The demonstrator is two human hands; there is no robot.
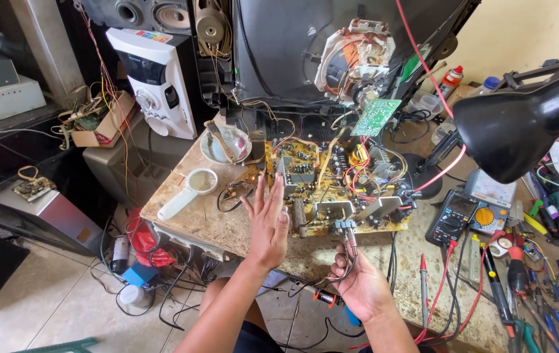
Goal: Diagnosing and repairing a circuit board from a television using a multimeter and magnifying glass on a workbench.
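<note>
**Small part held up at the edge of an opened television board**

Nearest the camera, at 6 o'clock, the right hand (362, 285) is curled around a small grey part (347, 234) with thin wires trailing below it; the part is pinched upright between thumb and fingers, probably so that it can be seen clearly against the board. At 9 o'clock from it, the left hand (268, 222) is held flat and released, fingers straight and together, palm turned inward, grasping nothing.

Just beyond both hands, at 12 o'clock, a yellow circuit board (332, 186) is laid flat on the stone worktop (188, 216), its wires running up to the back of a black television tube (332, 46), which is stood behind it with its rear exposed. A magnifying glass (191, 189) and a small dish (225, 144) are set at 10 o'clock. At 3 o'clock a multimeter (453, 217) with red probes is kept within reach, under a black desk lamp (521, 127) angled toward the board. A white speaker (155, 78) is stood at 11 o'clock.
</note>
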